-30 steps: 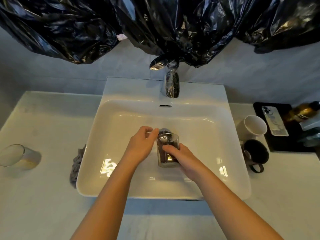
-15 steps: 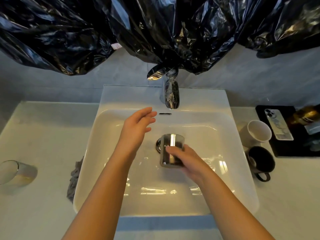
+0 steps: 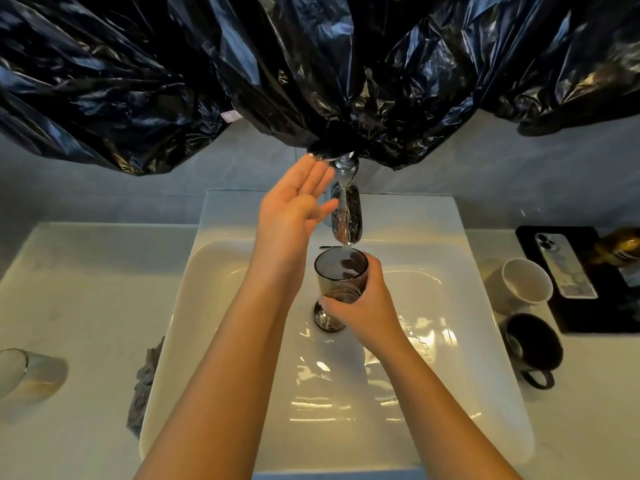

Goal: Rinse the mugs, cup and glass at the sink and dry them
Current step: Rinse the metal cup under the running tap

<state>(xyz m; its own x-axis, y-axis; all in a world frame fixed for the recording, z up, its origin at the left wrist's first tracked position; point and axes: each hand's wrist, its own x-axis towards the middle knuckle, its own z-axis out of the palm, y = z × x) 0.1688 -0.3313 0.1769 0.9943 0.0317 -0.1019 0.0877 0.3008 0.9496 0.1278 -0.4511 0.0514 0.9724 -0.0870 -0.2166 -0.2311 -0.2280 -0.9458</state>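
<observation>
My right hand grips a smoky dark glass upright over the white sink, right under the chrome tap spout. Water runs from the spout into the glass. My left hand is raised flat with fingers apart, its fingertips at the tap lever, holding nothing. A white mug and a black mug stand on the counter to the right of the sink. An iridescent cup lies on its side at the far left.
A grey cloth hangs at the sink's left edge. A phone lies on a black tray at the right, beside an amber bottle. Black plastic sheeting hangs low over the tap.
My left hand rose from the sink up to the tap lever, and water started flowing. My right hand turned the glass upright and lifted it under the spout.
</observation>
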